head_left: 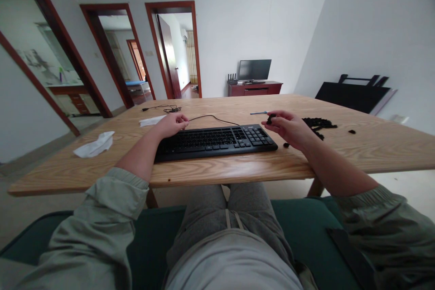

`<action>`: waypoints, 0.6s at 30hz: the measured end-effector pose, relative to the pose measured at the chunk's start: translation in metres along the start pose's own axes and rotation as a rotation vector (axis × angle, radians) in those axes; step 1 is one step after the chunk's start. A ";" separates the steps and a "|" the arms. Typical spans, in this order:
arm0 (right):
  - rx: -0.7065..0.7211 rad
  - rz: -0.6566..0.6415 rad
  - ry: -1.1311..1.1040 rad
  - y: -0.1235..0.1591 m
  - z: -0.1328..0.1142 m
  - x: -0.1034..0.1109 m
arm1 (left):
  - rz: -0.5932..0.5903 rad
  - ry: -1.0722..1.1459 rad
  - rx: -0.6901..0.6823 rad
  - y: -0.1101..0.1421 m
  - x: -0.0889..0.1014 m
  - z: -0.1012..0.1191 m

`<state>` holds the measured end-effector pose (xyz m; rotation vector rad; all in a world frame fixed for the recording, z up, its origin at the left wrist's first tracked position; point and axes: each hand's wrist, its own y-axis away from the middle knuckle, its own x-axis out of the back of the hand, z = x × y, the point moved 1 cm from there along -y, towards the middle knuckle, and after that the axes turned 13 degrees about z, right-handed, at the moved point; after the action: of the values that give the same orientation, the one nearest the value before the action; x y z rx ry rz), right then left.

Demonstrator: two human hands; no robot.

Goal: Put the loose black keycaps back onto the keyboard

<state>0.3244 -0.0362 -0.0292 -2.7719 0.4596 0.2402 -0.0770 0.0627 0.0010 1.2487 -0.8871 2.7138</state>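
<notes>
A black keyboard (pixel 217 140) lies on the wooden table (pixel 217 170) in front of me, its cable running back to the left. My left hand (pixel 174 124) rests curled on the keyboard's upper left corner. Just off the keyboard's right end, my right hand (pixel 288 128) pinches a small black keycap (pixel 269 120) between thumb and fingers. A pile of loose black keycaps (pixel 317 123) lies on the table right of that hand, with single ones (pixel 351 132) further out. A thin blue tool (pixel 258 112) lies behind the right hand.
A crumpled white tissue (pixel 95 145) sits at the table's left, another white cloth (pixel 151 121) behind the left hand, a coiled black cable (pixel 170 109) further back. A dark folded table (pixel 353 95) leans on the right wall. A monitor on a red cabinet (pixel 254 87) stands beyond.
</notes>
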 end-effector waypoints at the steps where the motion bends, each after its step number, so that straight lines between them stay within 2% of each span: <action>1: -0.012 -0.006 0.006 0.000 0.000 0.000 | -0.003 -0.003 -0.001 0.000 0.000 -0.001; 7: -0.074 -0.008 0.070 -0.001 0.001 0.001 | -0.005 -0.015 -0.015 0.000 0.001 0.000; 15: -0.036 -0.006 0.125 0.001 -0.001 0.003 | -0.013 -0.035 -0.018 0.001 0.001 0.003; 18: 0.008 0.011 0.219 0.005 -0.004 0.000 | -0.010 -0.040 -0.020 0.001 0.003 0.002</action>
<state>0.3231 -0.0420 -0.0271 -2.8005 0.5279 -0.0636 -0.0776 0.0598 0.0034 1.3052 -0.9071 2.6740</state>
